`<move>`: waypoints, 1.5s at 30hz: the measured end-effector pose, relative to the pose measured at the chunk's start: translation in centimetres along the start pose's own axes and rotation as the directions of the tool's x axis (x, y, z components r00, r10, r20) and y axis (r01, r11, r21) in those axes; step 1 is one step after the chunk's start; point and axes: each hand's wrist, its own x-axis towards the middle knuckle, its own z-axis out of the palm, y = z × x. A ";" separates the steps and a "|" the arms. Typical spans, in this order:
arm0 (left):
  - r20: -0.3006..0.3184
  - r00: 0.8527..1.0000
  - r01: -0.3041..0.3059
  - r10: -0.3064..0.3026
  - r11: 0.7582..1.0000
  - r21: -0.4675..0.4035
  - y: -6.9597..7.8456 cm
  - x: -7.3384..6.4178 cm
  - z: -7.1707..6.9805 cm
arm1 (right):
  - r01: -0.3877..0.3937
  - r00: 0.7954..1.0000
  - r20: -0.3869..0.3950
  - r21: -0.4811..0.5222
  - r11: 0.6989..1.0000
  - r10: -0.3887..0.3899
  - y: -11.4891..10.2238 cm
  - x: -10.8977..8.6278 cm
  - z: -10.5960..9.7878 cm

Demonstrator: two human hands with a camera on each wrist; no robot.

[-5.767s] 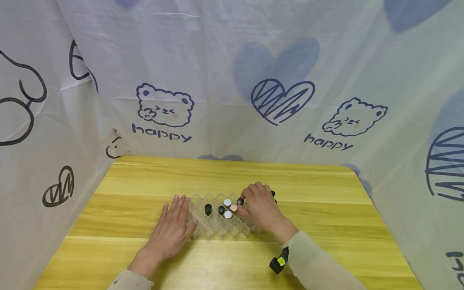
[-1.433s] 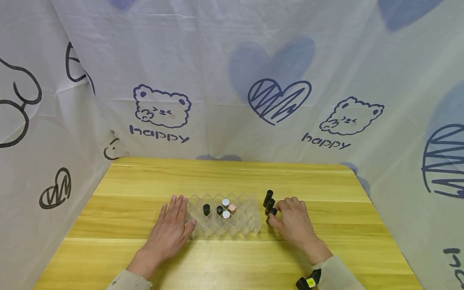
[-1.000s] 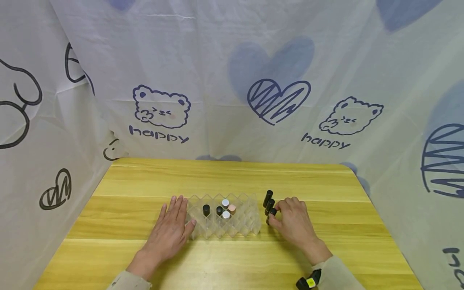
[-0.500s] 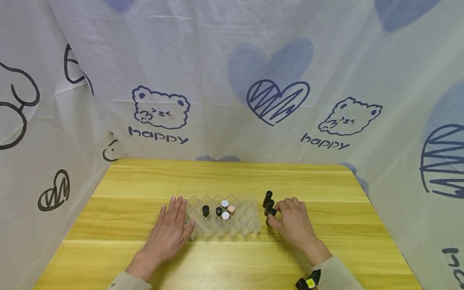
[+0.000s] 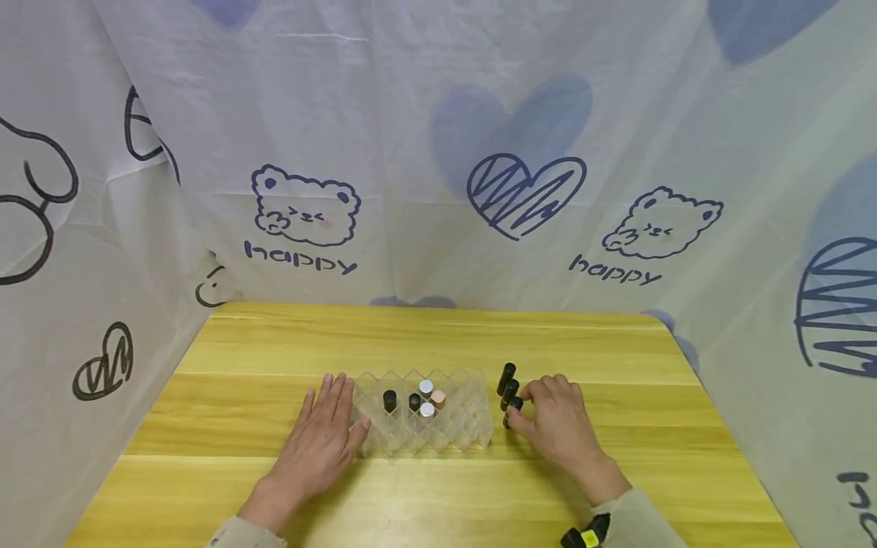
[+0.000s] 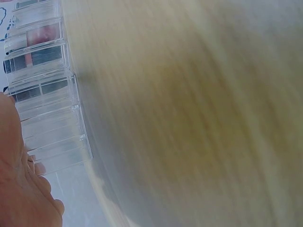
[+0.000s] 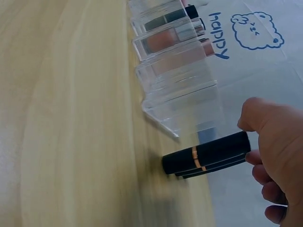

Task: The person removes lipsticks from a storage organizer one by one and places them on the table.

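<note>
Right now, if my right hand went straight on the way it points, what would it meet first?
First is the nearest black tube, right at the fingertips of your right hand; beyond it, likely the middle black tube, though depth between them is unclear.

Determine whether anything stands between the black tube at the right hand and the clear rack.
Nothing visible does: only a narrow strip of table separates the black tube from the right side of the clear rack.

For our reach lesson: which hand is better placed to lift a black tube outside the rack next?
Right hand, likely: it's at the front tube; the left hand rests at the rack's other end.
</note>
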 end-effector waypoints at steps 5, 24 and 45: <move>0.001 1.000 0.004 -0.004 1.000 -0.004 0.1 -0.2 0.1 | 0.008 0.999 -0.054 0.021 1.000 -0.007 0.0 0.3 -1.1; 0.008 1.000 -0.007 0.007 1.000 0.010 0.0 0.0 -0.4 | 0.194 0.977 -0.097 0.027 0.981 -0.190 -5.1 3.3 -1.0; 0.013 1.000 -0.007 0.007 1.000 0.010 0.0 -0.1 -0.4 | 0.281 0.959 -0.055 0.021 0.959 -0.280 -7.7 3.9 1.6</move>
